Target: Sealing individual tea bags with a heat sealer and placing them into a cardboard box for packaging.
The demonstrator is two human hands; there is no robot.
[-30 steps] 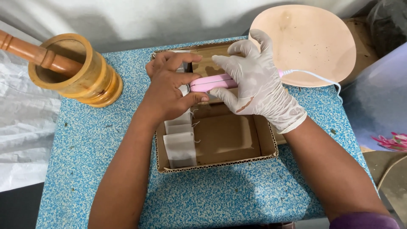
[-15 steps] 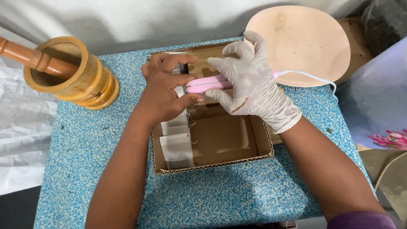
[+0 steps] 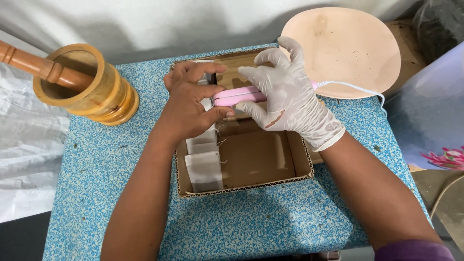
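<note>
Right now the pink sealer is in both hands, over the far end of the cardboard box. The gloved right hand has its fingers wrapped over the top of the sealer and pushes it down. The bare left hand pinches the sealer's left tip with closed fingers; what is under that tip I cannot tell. A thin white cord runs right from the sealer. Two small white bags already lie in the left part of the box, so some look done. Most of the box is not filled yet. The box sits on the blue speckled surface. A wooden mortar with a pestle stands far left, and a round pale board lies far right.
</note>
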